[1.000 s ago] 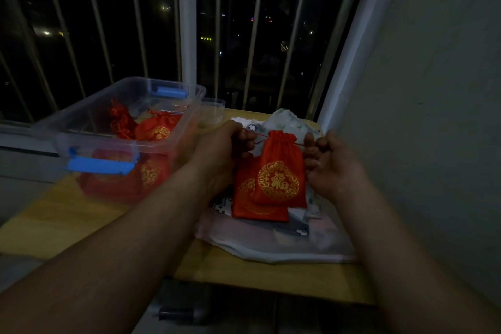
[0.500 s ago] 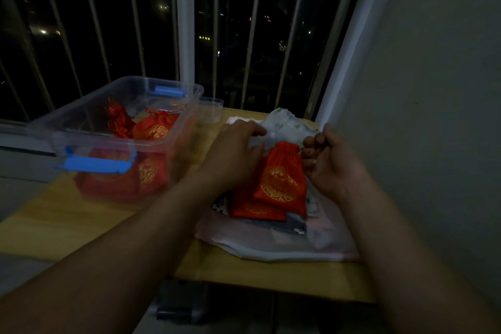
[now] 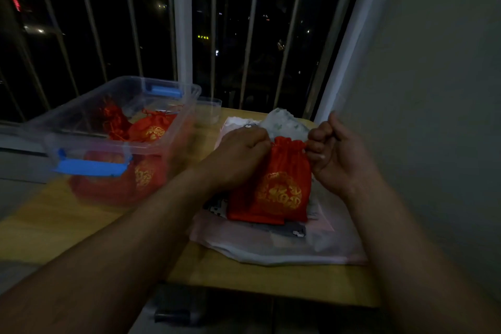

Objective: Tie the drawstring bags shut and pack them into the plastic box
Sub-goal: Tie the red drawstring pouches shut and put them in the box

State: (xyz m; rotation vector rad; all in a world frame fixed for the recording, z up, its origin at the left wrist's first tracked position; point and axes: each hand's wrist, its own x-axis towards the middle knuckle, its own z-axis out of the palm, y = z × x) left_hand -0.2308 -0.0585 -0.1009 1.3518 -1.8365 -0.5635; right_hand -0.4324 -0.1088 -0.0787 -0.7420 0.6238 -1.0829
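A red drawstring bag [image 3: 282, 184] with a gold emblem lies on a second red bag [image 3: 241, 211], on a pile of cloth at the table's right. My left hand [image 3: 238, 154] pinches the bag's gathered neck from the left. At the right side of the neck, my right hand [image 3: 333, 154] is curled and pinches it; the string itself is too dim to see. The clear plastic box [image 3: 81, 122] with blue latches stands at the left and holds several red bags [image 3: 149, 127].
The wooden table [image 3: 67, 225] ends close in front of me. A white wall rises right beside my right hand. Window bars stand behind the table. A small clear container [image 3: 210, 111] sits behind the box. White and patterned cloths [image 3: 271, 247] lie under the bags.
Both hands have closed in on the bag's neck after pulling the strings apart. The bag dropped from upright onto the pile and its mouth is now gathered.
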